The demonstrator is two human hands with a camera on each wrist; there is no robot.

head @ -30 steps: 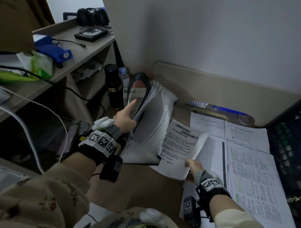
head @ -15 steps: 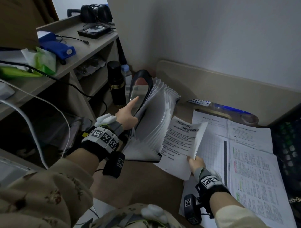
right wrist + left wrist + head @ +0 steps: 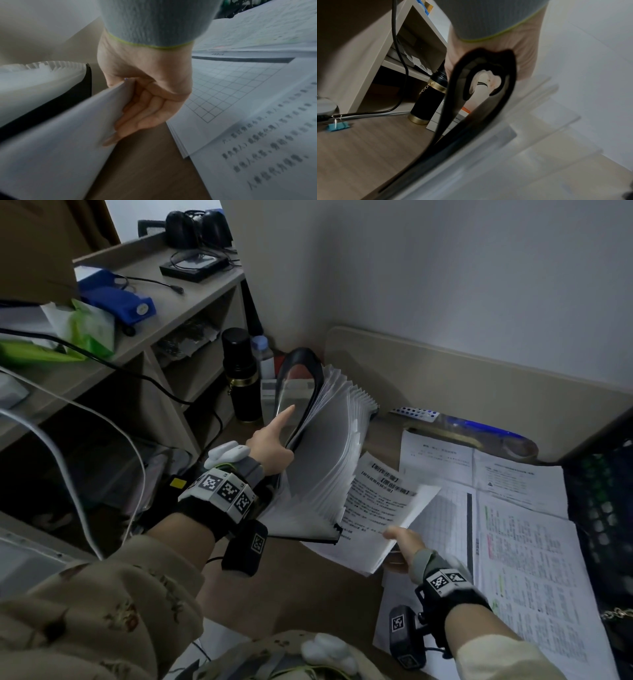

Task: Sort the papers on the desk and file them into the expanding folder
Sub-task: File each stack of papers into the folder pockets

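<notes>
The expanding folder (image 3: 325, 460) stands fanned on the desk, its pockets spread and its black cover (image 3: 471, 121) pulled back. My left hand (image 3: 270, 446) grips that cover at its edge, index finger stretched along it. In the left wrist view the cover's black handle loop hides most of the fingers. My right hand (image 3: 397, 542) pinches the lower corner of a printed sheet (image 3: 376, 501), thumb on top and fingers (image 3: 137, 119) underneath. The sheet is held tilted, its left edge against the folder's pockets (image 3: 42, 83). Other papers (image 3: 531, 542), one a grid sheet (image 3: 231, 88), lie flat at the right.
A black flask (image 3: 239, 378) and a small bottle stand behind the folder beside the shelf unit (image 3: 178, 313). Cables run across the left. A blue binder clip (image 3: 338, 125) lies on the desk. A dark crate (image 3: 603, 508) borders the papers on the right.
My right hand has brought the printed sheet left and tilted it up against the folder's pockets. My left hand keeps the cover held back in the same place.
</notes>
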